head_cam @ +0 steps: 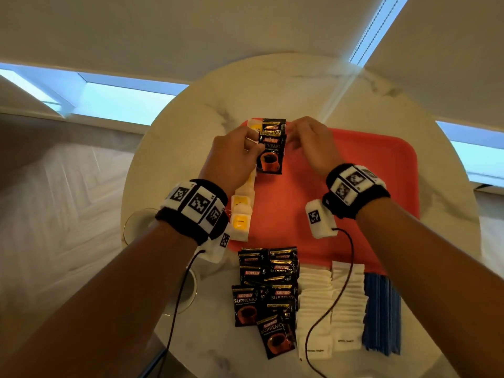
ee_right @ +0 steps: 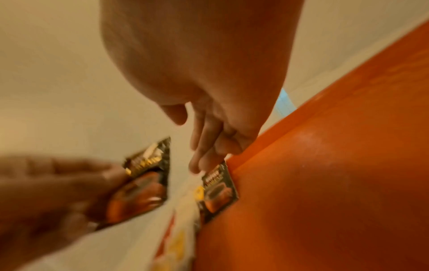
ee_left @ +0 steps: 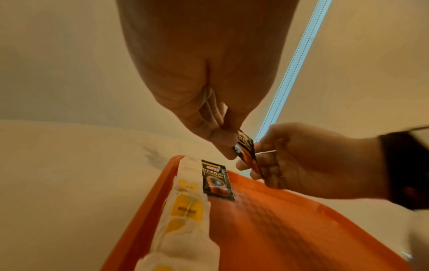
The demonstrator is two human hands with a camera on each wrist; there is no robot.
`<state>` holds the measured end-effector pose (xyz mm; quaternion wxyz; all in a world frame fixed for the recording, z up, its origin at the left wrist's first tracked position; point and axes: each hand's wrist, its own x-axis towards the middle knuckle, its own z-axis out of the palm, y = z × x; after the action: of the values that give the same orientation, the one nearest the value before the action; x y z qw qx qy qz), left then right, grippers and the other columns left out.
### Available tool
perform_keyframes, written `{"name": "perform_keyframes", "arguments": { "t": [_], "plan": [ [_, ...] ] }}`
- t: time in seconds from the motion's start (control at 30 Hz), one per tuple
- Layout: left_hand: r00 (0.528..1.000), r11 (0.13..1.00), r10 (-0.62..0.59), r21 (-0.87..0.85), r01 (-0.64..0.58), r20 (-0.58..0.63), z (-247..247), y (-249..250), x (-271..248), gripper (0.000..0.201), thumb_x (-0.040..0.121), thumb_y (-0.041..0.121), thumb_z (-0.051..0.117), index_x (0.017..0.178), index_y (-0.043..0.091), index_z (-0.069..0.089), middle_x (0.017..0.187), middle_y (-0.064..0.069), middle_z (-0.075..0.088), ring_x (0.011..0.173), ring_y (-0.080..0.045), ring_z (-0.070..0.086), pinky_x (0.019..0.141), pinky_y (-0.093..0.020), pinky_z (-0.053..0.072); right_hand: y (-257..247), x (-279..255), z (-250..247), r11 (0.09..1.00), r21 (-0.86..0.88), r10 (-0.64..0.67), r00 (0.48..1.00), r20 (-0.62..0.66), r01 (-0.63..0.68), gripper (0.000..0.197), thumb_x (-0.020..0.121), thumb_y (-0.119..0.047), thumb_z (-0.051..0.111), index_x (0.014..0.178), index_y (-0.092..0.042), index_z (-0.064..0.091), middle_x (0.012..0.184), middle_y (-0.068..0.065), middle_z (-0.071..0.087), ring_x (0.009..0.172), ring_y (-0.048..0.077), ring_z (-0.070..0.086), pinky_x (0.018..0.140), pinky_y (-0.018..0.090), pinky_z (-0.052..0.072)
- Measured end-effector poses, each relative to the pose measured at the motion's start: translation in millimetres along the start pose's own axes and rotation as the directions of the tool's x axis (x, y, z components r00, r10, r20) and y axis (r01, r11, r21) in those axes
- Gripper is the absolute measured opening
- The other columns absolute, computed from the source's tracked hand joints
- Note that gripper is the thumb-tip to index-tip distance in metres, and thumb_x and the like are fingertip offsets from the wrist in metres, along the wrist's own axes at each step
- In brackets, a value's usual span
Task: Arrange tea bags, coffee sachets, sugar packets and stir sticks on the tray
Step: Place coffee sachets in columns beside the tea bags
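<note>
My left hand (head_cam: 253, 148) pinches a black coffee sachet (head_cam: 270, 155) by its left edge and holds it above the far left of the orange tray (head_cam: 368, 186). The left wrist view shows that sachet (ee_left: 246, 146) edge-on between thumb and fingers. A second coffee sachet (head_cam: 273, 126) lies flat at the tray's far left corner. My right hand (head_cam: 293, 137) reaches to it. In the right wrist view its straight fingertips (ee_right: 197, 165) touch that sachet's (ee_right: 219, 190) top edge, thumb apart. A row of yellow-tagged tea bags (head_cam: 241, 211) runs along the tray's left rim.
On the round marble table (head_cam: 191, 118), in front of the tray, lie a pile of coffee sachets (head_cam: 267, 290), white sugar packets (head_cam: 327, 301) and blue stir sticks (head_cam: 381, 312). Two gold-rimmed round dishes (head_cam: 136, 222) sit at the table's left edge. Wrist cables hang over the packets.
</note>
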<state>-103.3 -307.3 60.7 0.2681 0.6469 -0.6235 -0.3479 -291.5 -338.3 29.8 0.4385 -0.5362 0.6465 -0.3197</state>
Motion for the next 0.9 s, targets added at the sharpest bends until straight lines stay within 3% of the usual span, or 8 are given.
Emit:
{"name": "perform_keyframes", "arguments": {
  "t": [0.07,0.13,0.23,0.3,0.43,0.57,0.73,0.9],
  "plan": [
    [1.0,1.0,-0.008,-0.015,0.007,-0.03,-1.6,4.9,6.8,0.016,0.092,0.028,0.065,0.107,0.021,0.065,0.083,0.01,0.067,0.071,0.007,0.063,0.06,-0.006,0.05,-6.6,-17.2,-4.5,0.989,0.142,0.012,0.995,0.1,-0.026,0.025,0.098,-0.016,0.044,0.107,-0.007,0.064,0.089,0.009,0.07,0.073,0.012,0.063,0.062,0.025,0.045],
    [0.999,1.0,-0.007,-0.018,0.006,-0.036,-1.4,8.7,12.0,0.017,0.092,0.027,0.065,0.108,0.021,0.065,0.084,0.009,0.068,0.071,0.005,0.064,0.059,-0.007,0.05,-7.6,-28.4,-1.1,0.992,0.124,-0.029,0.992,0.124,0.014,0.015,0.098,-0.011,0.055,0.11,-0.009,0.063,0.089,0.01,0.069,0.072,0.01,0.063,0.061,0.019,0.045],
    [1.0,1.0,0.0,0.006,0.0,-0.013,-0.1,11.4,14.2,0.02,0.092,0.027,0.064,0.111,0.019,0.065,0.084,0.009,0.068,0.071,0.004,0.064,0.057,-0.005,0.047,2.8,-25.3,6.5,0.996,0.057,-0.069,0.995,0.067,0.065,0.01,0.094,-0.013,0.066,0.102,-0.017,0.062,0.084,0.002,0.067,0.067,0.006,0.059,0.061,0.018,0.046],
    [1.0,0.999,0.003,0.04,-0.002,-0.016,-1.0,10.5,11.6,0.021,0.092,0.029,0.062,0.111,0.02,0.063,0.084,0.011,0.067,0.076,-0.001,0.065,0.064,-0.01,0.05,16.3,-15.4,9.7,0.999,-0.016,-0.046,0.998,0.045,0.047,0.01,0.092,-0.014,0.068,0.102,-0.015,0.064,0.081,-0.005,0.065,0.067,0.004,0.058,0.064,0.019,0.046],
    [0.999,0.999,-0.016,0.035,0.018,-0.044,-4.4,3.2,-2.2,0.018,0.092,0.029,0.06,0.108,0.022,0.063,0.092,0.009,0.068,0.085,-0.006,0.066,0.076,-0.021,0.053,39.5,4.4,16.3,0.983,-0.181,0.037,0.999,-0.025,-0.041,0.013,0.088,-0.019,0.073,0.098,-0.013,0.066,0.082,0.001,0.065,0.073,0.014,0.06,0.072,0.033,0.052],
    [0.999,1.0,-0.007,0.023,0.007,-0.032,-6.9,-5.8,-22.3,0.015,0.091,0.028,0.064,0.105,0.022,0.065,0.088,0.01,0.068,0.083,-0.002,0.065,0.078,-0.02,0.055,39.0,13.2,24.9,0.98,-0.16,0.105,0.991,-0.081,-0.117,0.018,0.083,-0.017,0.078,0.093,-0.013,0.063,0.072,-0.006,0.063,0.066,0.009,0.061,0.062,0.024,0.05],
    [0.999,0.999,0.026,0.027,-0.025,-0.031,-11.0,-12.5,-40.0,0.015,0.092,0.027,0.065,0.105,0.02,0.065,0.085,0.01,0.068,0.081,-0.002,0.065,0.078,-0.02,0.056,38.9,15.0,28.0,0.979,-0.175,0.09,0.991,-0.097,-0.106,0.023,0.078,-0.015,0.082,0.088,-0.015,0.062,0.072,-0.006,0.062,0.061,0.006,0.056,0.054,0.014,0.042],
    [0.998,0.997,0.067,0.044,-0.066,-0.014,-15.6,-12.0,-51.8,0.014,0.093,0.024,0.064,0.105,0.017,0.065,0.085,0.011,0.067,0.081,-0.005,0.065,0.078,-0.021,0.056,30.2,7.5,21.9,0.965,-0.248,0.06,0.992,-0.112,-0.086,0.02,0.087,-0.029,0.074,0.093,-0.013,0.064,0.077,-0.007,0.061,0.068,0.007,0.054,0.06,0.018,0.041]
  ]
}}
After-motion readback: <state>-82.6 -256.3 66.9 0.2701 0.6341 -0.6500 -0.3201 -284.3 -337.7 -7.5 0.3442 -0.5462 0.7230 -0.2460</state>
